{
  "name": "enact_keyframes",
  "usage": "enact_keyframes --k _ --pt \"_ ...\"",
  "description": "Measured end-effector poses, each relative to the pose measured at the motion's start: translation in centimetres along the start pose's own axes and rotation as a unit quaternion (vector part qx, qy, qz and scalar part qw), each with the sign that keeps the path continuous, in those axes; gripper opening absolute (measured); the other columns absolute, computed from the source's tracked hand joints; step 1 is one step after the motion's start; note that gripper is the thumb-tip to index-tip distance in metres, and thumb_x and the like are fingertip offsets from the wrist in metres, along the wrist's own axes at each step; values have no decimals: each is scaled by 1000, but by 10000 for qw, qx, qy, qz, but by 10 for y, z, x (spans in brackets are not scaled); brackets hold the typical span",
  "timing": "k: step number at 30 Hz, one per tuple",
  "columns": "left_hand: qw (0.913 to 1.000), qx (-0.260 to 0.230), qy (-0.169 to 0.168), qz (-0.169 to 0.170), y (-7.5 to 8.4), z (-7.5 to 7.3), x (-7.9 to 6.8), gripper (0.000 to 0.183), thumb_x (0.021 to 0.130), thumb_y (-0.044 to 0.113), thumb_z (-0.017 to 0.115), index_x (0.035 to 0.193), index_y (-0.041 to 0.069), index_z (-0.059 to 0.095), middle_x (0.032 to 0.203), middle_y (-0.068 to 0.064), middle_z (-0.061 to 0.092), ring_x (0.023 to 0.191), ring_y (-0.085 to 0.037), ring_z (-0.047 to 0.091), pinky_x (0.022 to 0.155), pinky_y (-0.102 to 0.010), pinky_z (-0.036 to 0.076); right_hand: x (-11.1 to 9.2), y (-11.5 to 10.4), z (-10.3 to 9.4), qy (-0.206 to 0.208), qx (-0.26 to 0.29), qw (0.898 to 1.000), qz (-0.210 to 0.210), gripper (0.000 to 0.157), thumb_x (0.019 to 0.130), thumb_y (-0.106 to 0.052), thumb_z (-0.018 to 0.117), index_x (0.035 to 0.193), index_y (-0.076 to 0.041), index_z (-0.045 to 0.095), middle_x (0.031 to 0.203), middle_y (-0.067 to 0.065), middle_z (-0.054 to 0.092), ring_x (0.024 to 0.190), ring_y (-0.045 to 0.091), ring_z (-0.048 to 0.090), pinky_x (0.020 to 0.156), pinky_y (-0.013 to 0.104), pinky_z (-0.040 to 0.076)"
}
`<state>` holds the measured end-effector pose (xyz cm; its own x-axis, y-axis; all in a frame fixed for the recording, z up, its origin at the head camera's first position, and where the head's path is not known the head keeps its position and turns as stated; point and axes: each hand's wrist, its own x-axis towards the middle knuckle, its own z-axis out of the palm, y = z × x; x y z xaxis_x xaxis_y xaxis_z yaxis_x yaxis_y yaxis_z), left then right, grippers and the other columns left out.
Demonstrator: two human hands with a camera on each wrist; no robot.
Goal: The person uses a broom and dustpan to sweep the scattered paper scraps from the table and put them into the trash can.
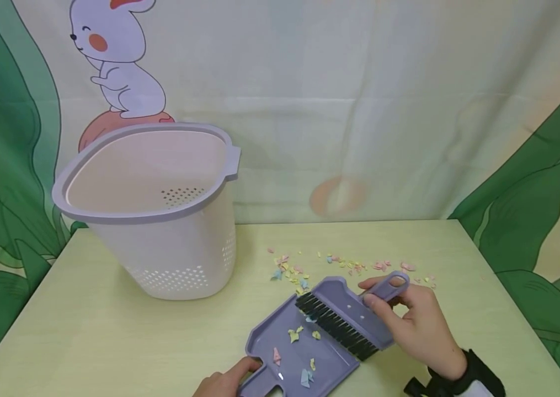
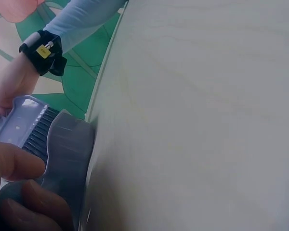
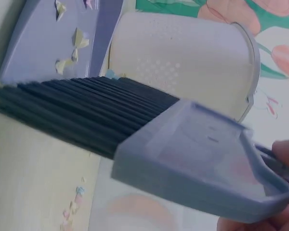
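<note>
My right hand [image 1: 416,317] grips the handle of a purple hand brush [image 1: 354,311] with black bristles [image 3: 91,103]. The bristles lie over the open edge of a purple dustpan [image 1: 270,325]. My left hand [image 1: 227,380] holds the dustpan by its handle, at the bottom of the head view; its curled fingers show in the left wrist view. Inside the pan sit several paper scraps [image 1: 293,334] in yellow, pink and blue. More small scraps [image 1: 289,270] are strewn on the table behind the pan and brush.
A white basket [image 1: 175,253] with a purple rim and perforated sides stands at the table's back left. The light wooden table [image 1: 111,342] ends at a printed curtain [image 1: 409,138]. Scraps [image 1: 384,266] trail toward the back right.
</note>
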<state>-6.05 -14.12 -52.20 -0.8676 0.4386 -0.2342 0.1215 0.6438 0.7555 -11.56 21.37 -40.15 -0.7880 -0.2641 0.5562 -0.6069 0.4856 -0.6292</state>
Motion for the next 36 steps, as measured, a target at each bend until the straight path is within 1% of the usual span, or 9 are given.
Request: enact_keyframes --k 6,10,12,18,22,25,28,31,36 --pt "10000 35 -23 -63 15 -7 -5 57 81 44 83 125 19 57 76 5 70 57 -6 55 54 -30 45 3 11 -3 92 -554 9957 735 15 94 -6 74 107 -13 76 83 -3 74 56 1 53 50 21 45" --pt "10000 45 14 3 18 -8 -7 56 81 42 83 124 18 57 76 4 70 57 -6 55 54 -31 45 5 22 -6 -61 -1011 9848 1413 9 98 -12 71 105 -11 76 82 0 74 62 3 56 54 23 45" --pt "10000 25 36 54 19 -8 -8 55 82 41 83 124 17 57 76 3 70 57 -7 55 53 -31 45 7 27 -8 -63 -1173 9782 1715 10 99 -15 69 105 -9 75 90 5 78 69 6 60 59 24 47" --pt "10000 -4 36 27 22 -9 -10 53 82 39 83 123 17 57 75 3 70 56 -7 55 53 -31 45 9 31 -16 11 -1423 9697 1987 14 100 -17 68 108 -7 74 90 9 77 67 10 55 55 26 41" --pt "10000 15 34 14 23 -10 -10 53 82 38 83 123 16 57 75 4 69 56 -7 54 53 -31 44 8 24 -17 133 -1841 9726 1416 9 96 -14 73 104 -10 74 70 -1 66 56 3 46 50 24 36" --pt "10000 18 19 -32 23 -10 -10 53 82 38 83 123 16 57 76 4 69 56 -8 53 53 -32 44 5 15 -17 -112 -2104 9764 472 10 92 -11 77 101 -14 73 66 -10 57 55 -3 40 49 20 34" --pt "10000 61 32 -62 22 -9 -9 52 83 38 82 123 16 57 75 4 68 56 -9 53 53 -32 44 3 5 -18 -462 -1850 9811 -336 18 90 -8 79 102 -19 71 73 -16 60 57 -6 40 51 15 35" --pt "9999 116 87 -31 23 -9 -9 48 87 39 79 123 16 57 72 6 66 55 -8 52 52 -31 43 1 -2 -18 -517 -1436 9862 -650 25 88 -4 79 105 -20 71 82 -16 66 61 -6 43 53 11 36" --pt "9998 143 155 56 26 -8 -11 45 91 42 75 124 16 57 69 9 64 53 -6 50 51 -29 41 2 -1 -19 -122 -1262 9885 -827 31 84 2 80 106 -17 71 82 -13 67 62 -5 43 54 10 35"
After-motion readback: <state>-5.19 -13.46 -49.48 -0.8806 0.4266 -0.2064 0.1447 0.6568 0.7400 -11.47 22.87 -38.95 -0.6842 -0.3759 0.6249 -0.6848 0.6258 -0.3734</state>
